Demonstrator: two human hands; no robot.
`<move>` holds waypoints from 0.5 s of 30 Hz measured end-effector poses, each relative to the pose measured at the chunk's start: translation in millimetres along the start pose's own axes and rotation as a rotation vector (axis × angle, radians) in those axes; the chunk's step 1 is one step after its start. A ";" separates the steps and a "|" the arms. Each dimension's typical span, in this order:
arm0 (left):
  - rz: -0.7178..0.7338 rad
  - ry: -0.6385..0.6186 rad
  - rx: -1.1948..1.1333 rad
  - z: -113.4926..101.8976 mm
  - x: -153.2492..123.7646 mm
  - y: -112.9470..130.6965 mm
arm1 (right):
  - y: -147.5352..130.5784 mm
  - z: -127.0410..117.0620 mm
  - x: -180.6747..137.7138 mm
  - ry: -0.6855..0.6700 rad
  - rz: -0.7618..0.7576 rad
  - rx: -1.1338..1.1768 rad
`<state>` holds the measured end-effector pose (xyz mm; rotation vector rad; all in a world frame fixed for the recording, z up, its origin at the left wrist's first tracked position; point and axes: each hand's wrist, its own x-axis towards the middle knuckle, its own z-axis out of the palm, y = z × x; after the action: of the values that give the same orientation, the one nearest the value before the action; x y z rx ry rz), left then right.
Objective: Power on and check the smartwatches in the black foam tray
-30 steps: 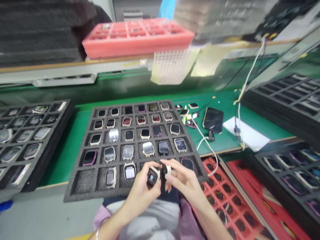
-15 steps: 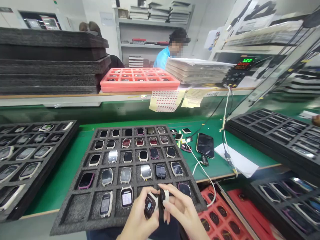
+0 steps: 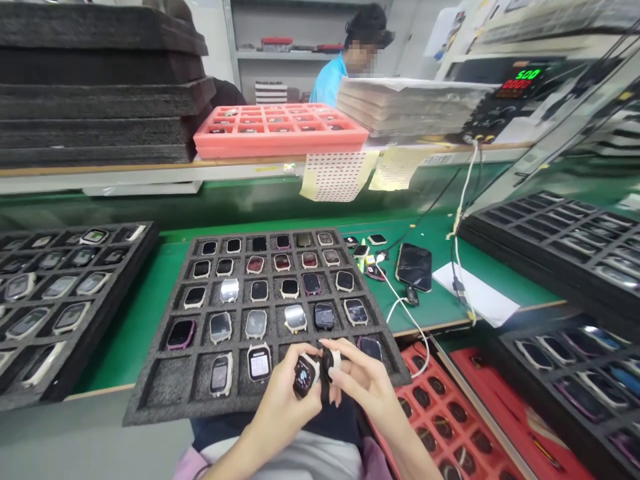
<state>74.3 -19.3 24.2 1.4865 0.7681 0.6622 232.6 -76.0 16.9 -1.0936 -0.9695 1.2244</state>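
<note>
At the near edge of the black foam tray [image 3: 165, 393], roughly six o'clock in the head view, the person's two hands meet over the lap. The left hand [image 3: 283, 407] pinches a smartwatch body [image 3: 305, 375] by its pale case edges, dark screen tilted up toward the camera. The right hand [image 3: 363, 383] closes its fingertips on a second small dark-and-white piece [image 3: 331, 361] just beside the watch, touching or nearly touching it; whether it is another watch or a fitting cannot be told.

The watch body looks light and rigid, with a glossy glass face that would probably smudge, scratch or slip under a finger pad. The sides of the case seem the safer place to grip, as the left hand does now, keeping pressure off the screen.

The tray's compartments hold many similar watches, mostly face up, with some empty cells in the near row at seven o'clock. At nine o'clock sits another dark tray of watches [image 3: 60, 293]. At four o'clock lies a red tray [image 3: 440, 413] with round pockets. At one o'clock a phone [image 3: 414, 267] rests on the green bench with a white cable [image 3: 400, 310] running toward the hands. At twelve o'clock a pink tray [image 3: 280, 130] stands on the shelf, and a person in a blue top [image 3: 330, 80] works beyond it.
</note>
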 end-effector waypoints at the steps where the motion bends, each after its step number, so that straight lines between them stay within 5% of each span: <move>1: -0.001 -0.008 -0.002 -0.7 0.0 0.2 | -0.4 0.1 0.1 -0.003 -0.003 -0.004; 15: -0.026 -0.012 0.003 -3.1 -0.7 7.7 | -3.3 -0.3 -1.1 -0.027 -0.006 -0.032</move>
<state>72.0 -18.0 32.1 1.4795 0.7789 0.6323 233.5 -77.3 20.0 -1.1010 -1.0152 1.2251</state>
